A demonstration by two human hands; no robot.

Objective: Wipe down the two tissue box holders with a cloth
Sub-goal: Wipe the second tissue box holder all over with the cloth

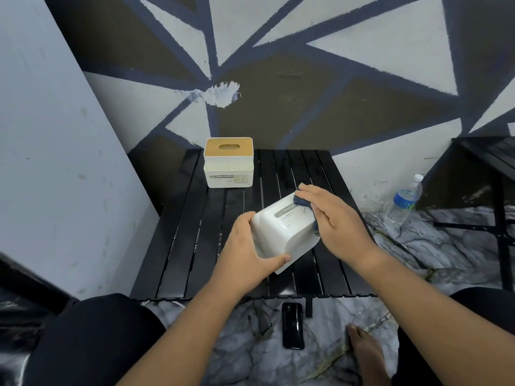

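The far left corner of the slatted table (295, 168) is occupied by an upright tissue holder (228, 162), the wall (278, 101) close behind. The middle is blocked by a tilted holder (281, 235) held between the left hand (245, 249) and the right hand (337, 218). Bare slats are left at far right and near left.

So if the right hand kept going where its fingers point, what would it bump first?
Probably the upright tissue holder across the table; depth is unclear, so the right hand might just miss.
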